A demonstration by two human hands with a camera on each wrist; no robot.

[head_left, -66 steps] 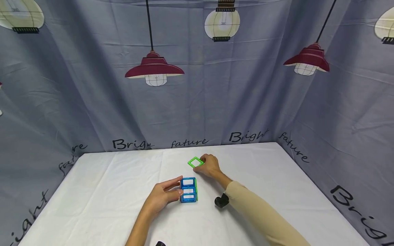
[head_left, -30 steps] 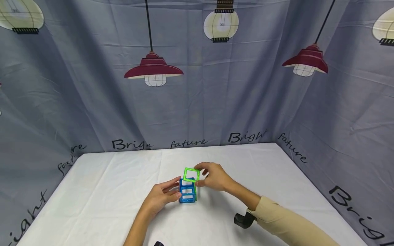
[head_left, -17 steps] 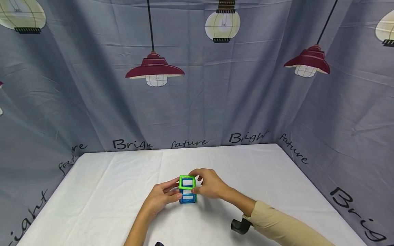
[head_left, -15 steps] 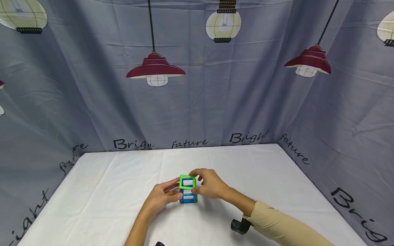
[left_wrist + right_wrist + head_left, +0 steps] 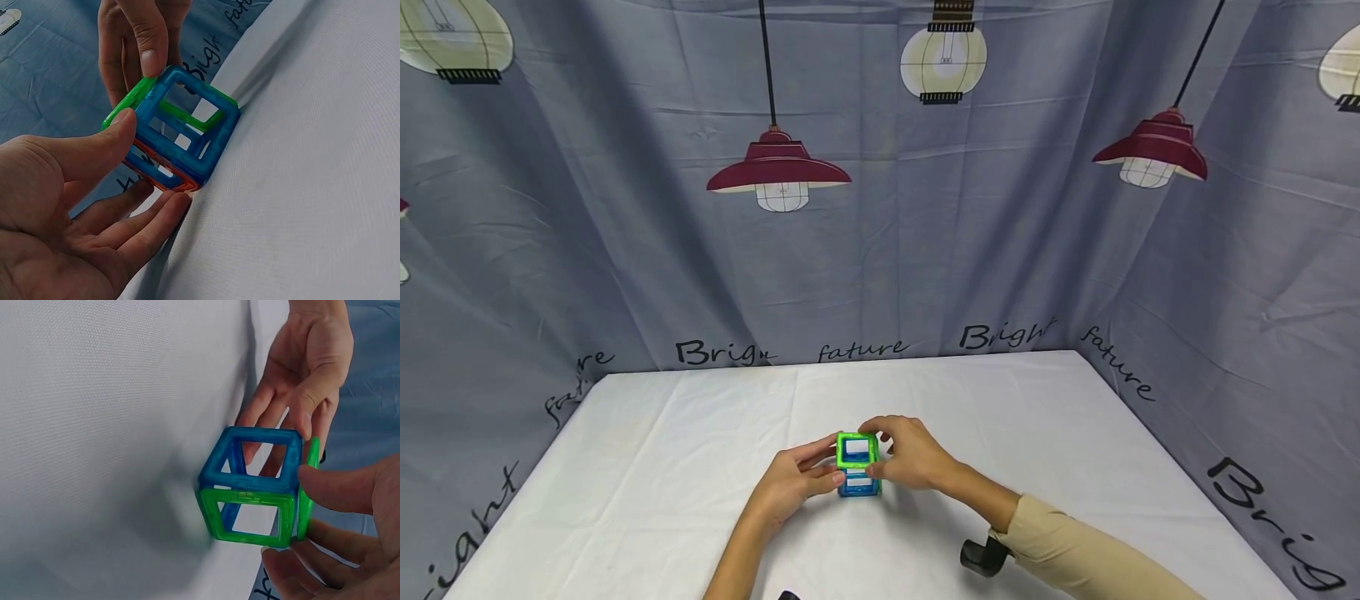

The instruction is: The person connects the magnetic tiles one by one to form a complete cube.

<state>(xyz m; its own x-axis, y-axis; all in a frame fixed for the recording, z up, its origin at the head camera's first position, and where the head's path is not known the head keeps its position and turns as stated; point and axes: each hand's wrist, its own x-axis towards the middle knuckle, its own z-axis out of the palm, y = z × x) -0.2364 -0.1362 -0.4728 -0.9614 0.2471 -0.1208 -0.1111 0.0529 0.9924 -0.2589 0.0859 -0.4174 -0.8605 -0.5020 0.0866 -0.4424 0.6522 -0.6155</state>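
A small cube of magnetic building tiles (image 5: 859,491) stands on the white-covered table. In the left wrist view, blue square frames (image 5: 219,147) form its near sides, with a red-orange tile (image 5: 164,161) on the side by my left fingers. My left hand (image 5: 784,487) holds the cube from the left, thumb at its upper edge and fingers along the lower side. My right hand (image 5: 917,454) pinches a green square tile (image 5: 305,509) by its edges against the cube's top. Another green square (image 5: 250,539) makes up the right side.
White cloth (image 5: 670,483) covers the table around the cube. Behind and to the sides hangs a grey-blue curtain (image 5: 850,267) printed with lamps and lettering. A black wrist camera mount (image 5: 985,557) sits below the right sleeve.
My right hand has brought the green square tile from the back of the table toward me and lowered it onto the cube's top. The left hand has stayed at the cube.
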